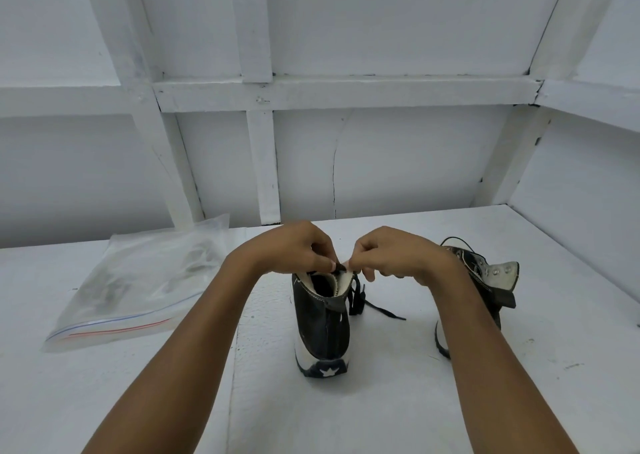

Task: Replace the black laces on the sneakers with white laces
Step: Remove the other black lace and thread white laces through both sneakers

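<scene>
Heel nearest the viewer, a black canvas high-top sneaker [320, 325] with a white rubber sole stands on the white painted table [346, 419], left hand [294, 249] and right hand [398, 256] both pinching its flat black lace [380, 310] at the collar, a second matching sneaker [498, 275] just to the right, and a clear zip-seal plastic bag [138, 287] farther left.

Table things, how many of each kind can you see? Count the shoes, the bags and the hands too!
Sneakers: 2, the middle sneaker and the right sneaker
Plastic bag: 1
Hands: 2, the left hand and the right hand, both pinching at the middle sneaker's top
Total: 5
</scene>
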The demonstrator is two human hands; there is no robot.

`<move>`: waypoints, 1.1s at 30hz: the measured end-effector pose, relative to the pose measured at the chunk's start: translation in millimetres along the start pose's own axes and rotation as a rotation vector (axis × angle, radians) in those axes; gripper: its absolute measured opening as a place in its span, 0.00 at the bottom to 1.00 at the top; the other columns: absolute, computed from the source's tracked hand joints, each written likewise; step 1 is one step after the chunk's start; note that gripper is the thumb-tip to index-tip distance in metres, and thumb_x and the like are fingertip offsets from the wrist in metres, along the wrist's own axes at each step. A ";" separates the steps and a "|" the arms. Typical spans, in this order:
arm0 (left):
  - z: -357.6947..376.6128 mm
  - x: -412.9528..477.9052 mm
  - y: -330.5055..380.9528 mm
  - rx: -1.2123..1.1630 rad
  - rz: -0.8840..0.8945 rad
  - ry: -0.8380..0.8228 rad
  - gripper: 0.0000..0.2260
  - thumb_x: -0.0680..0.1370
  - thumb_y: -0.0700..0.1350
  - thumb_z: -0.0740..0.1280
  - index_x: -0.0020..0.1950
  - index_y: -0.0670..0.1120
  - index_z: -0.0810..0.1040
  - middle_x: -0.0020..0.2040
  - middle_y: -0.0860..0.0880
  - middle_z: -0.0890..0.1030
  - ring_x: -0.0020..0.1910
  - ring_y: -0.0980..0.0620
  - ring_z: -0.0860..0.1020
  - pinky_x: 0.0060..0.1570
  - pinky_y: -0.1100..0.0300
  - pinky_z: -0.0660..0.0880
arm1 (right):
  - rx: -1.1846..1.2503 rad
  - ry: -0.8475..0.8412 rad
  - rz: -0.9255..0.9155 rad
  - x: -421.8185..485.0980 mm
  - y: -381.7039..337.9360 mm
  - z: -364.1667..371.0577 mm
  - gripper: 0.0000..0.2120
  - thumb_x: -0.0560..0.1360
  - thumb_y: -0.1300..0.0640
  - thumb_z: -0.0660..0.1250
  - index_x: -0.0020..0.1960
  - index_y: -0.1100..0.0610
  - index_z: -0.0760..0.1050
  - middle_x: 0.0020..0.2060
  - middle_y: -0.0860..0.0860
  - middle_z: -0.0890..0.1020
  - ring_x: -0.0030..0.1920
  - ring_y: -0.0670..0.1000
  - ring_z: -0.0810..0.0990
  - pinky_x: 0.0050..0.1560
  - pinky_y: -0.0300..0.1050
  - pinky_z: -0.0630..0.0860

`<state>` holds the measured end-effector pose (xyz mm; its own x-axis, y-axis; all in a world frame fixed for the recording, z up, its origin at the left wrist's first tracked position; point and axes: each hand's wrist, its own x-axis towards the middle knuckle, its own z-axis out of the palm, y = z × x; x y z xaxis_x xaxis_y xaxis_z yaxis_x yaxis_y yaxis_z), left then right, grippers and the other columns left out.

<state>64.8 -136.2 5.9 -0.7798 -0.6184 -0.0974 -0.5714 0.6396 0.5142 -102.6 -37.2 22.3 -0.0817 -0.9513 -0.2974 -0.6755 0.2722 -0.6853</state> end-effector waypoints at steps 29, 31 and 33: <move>3.5 -1.5 3.0 -0.090 0.032 0.099 0.04 0.75 0.47 0.72 0.43 0.48 0.82 0.45 0.49 0.83 0.47 0.48 0.81 0.51 0.47 0.78 | 0.076 0.022 0.085 10.5 6.8 6.0 0.06 0.74 0.56 0.63 0.40 0.58 0.74 0.30 0.49 0.75 0.31 0.50 0.65 0.30 0.41 0.59; -1.6 -5.0 -6.8 -0.256 -0.002 0.217 0.04 0.76 0.43 0.70 0.41 0.47 0.82 0.45 0.49 0.85 0.49 0.48 0.82 0.55 0.46 0.79 | 0.090 0.024 0.081 10.4 8.8 6.4 0.07 0.74 0.57 0.63 0.40 0.58 0.74 0.30 0.49 0.75 0.30 0.50 0.65 0.30 0.41 0.59; -5.9 -10.4 -16.0 -0.617 -0.016 0.338 0.10 0.78 0.39 0.66 0.38 0.46 0.82 0.47 0.47 0.86 0.53 0.48 0.83 0.58 0.47 0.78 | 0.097 0.024 0.077 11.7 8.9 7.2 0.07 0.74 0.57 0.62 0.40 0.58 0.74 0.30 0.50 0.76 0.30 0.50 0.65 0.30 0.41 0.59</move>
<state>83.6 -142.7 3.7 -0.5930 -0.7977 0.1100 -0.2546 0.3153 0.9142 -104.3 -44.8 7.9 -0.1487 -0.9299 -0.3365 -0.5924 0.3562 -0.7226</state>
